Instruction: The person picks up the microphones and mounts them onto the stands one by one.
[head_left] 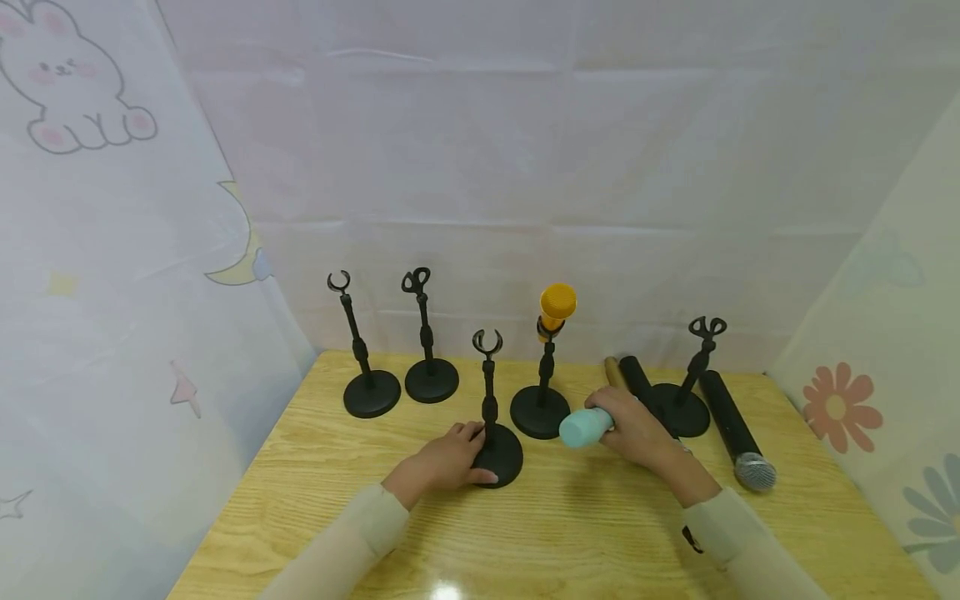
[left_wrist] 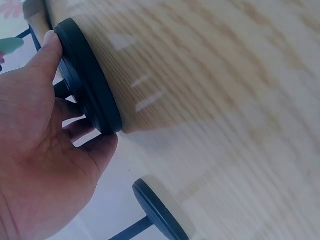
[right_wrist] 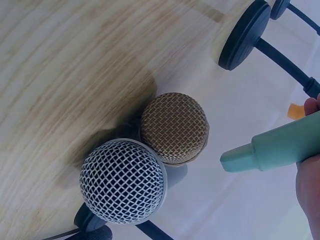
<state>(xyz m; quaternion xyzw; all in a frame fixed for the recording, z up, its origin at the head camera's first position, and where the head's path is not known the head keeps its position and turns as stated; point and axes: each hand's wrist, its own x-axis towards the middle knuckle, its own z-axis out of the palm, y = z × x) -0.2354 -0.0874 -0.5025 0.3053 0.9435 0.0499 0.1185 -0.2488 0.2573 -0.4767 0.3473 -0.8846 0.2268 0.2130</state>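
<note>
My left hand grips the round black base of a microphone stand at the front middle of the table. In the left wrist view, its thumb and fingers hold the base's rim. This stand's clip is unoccupied. My right hand holds a mint-green microphone above the table, its tapered end showing in the right wrist view. Beneath that hand lie a gold microphone and a black one with a silver mesh head, side by side. An orange microphone sits in the clip of the stand between my hands.
Two microphone stands with unoccupied clips are at the back left, one beside the other. Another stand is at the right, with a black microphone lying beside it. Fabric-like walls enclose the wooden table.
</note>
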